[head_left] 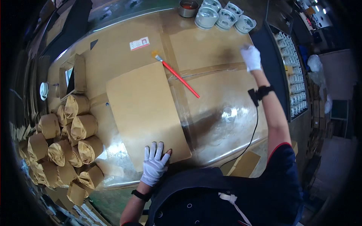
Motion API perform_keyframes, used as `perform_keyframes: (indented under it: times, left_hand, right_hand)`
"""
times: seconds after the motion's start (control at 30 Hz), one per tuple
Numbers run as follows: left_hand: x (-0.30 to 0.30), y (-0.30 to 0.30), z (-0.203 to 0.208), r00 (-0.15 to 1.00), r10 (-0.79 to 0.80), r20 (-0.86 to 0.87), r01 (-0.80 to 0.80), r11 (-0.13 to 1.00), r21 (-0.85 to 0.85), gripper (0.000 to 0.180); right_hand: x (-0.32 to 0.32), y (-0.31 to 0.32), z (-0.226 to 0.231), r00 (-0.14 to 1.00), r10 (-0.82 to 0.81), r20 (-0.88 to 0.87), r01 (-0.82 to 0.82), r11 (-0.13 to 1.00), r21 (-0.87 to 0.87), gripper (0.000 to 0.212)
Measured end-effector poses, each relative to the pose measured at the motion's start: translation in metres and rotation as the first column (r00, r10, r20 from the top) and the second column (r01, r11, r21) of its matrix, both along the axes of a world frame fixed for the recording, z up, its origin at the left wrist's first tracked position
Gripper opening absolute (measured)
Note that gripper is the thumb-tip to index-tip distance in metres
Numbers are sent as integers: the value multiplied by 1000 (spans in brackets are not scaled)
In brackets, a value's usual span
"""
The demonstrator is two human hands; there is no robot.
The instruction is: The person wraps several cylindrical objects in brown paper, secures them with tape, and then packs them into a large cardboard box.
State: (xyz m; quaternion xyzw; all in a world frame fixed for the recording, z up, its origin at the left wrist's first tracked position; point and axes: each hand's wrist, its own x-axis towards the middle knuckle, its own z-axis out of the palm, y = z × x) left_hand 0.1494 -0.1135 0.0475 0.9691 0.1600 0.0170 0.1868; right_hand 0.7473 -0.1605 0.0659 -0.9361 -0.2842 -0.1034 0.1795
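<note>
We rest our left hand (154,167), fingers spread and gripping nothing, on the near end of one cardboard sheet (146,109), its long axis pointing away from us across the counter (220,92). Our right hand (250,57) is blurred, its closure and contents we cannot tell; it is nearer to five metal pistons (227,19) beyond it, with one red-handled brush (178,77) to its left.

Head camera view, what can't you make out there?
In the head view:
- Right hand: fingers blurred, so any grip is unclear.
- Paper-wrapped bundles: contents hidden by their wrapping.
- Card: print too small.
- Left hand: palm hidden by its back.
- Left arm: cut off by lower edge.
</note>
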Motion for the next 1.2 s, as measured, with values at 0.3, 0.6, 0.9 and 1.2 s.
perform_keyframes:
  times: [0.3, 0.6, 0.9, 1.2]
  left_hand:
    - [1, 12, 5, 996, -32, -83, 24, 995, -102, 49]
    - [5, 9, 4, 994, -75, -80, 56, 974, -219, 30]
    - [20, 5, 9, 1000, 8, 30, -4, 992, -127, 26]
    - [1, -10, 0, 983, 8, 181, -22, 997, 74, 27]
  right_hand:
    - [134, 65, 11, 967, -43, 250, 156, 877, -454, 30]
    - [181, 71, -8, 930, 124, 345, 149, 734, -663, 27]
    - [73, 44, 16, 988, 8, -156, -111, 737, -666, 39]
    - [-230, 42, 50, 335, 319, -887, -293, 930, 223, 19]
